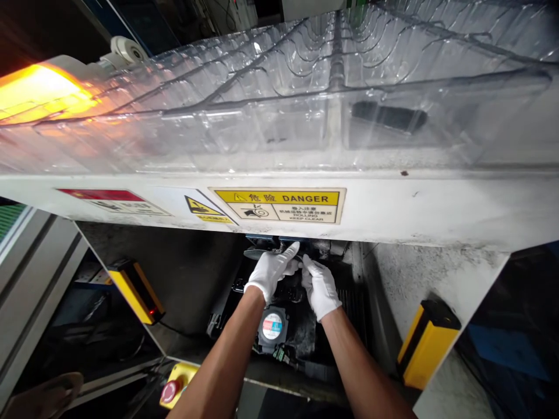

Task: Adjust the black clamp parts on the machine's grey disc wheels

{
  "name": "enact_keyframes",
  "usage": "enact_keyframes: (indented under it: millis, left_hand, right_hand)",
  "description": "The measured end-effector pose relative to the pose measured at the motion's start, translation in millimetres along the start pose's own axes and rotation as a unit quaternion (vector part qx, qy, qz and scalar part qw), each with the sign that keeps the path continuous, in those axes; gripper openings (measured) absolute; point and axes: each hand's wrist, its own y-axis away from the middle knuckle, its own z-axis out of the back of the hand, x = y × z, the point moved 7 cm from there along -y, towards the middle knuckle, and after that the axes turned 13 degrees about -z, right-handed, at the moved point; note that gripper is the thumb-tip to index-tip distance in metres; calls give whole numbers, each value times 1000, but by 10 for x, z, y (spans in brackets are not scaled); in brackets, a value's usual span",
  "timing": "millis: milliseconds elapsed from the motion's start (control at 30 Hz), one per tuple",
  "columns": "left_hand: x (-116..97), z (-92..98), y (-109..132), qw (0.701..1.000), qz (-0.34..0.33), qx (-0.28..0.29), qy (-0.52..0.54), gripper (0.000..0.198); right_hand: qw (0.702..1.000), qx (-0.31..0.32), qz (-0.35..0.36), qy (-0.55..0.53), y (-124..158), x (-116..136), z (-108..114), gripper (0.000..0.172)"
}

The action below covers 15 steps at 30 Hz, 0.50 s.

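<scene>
Both gloved hands, left hand (271, 270) and right hand (320, 287), gripped a dark part (293, 273) beneath the white guard beam (393, 206), above the motor (272, 327); yellow sensors (136, 289) flanked them.

Both forearms are bare and stretch forward and upward from the bottom of the view, converging toward the middle. The left hand (271, 270) wears a white glove, fingers extended with the fingertips reaching highest. The right hand (320, 286), gloved alike, sits just beside it, fingers curled inward; the two seem to touch at the fingertips, though shadow obscures that.
</scene>
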Motion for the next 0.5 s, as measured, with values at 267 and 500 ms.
enact_keyframes:
  millis: [267,500]
  left_hand:
    - [77,62,-158,995,-87,53,-19,34]
    - [38,148,-204,974,-137,60,-173,13]
  right_hand:
    - [984,-29,149,94,164,116,-52,47]
    - [965,6,166,204,239,105,-43,52]
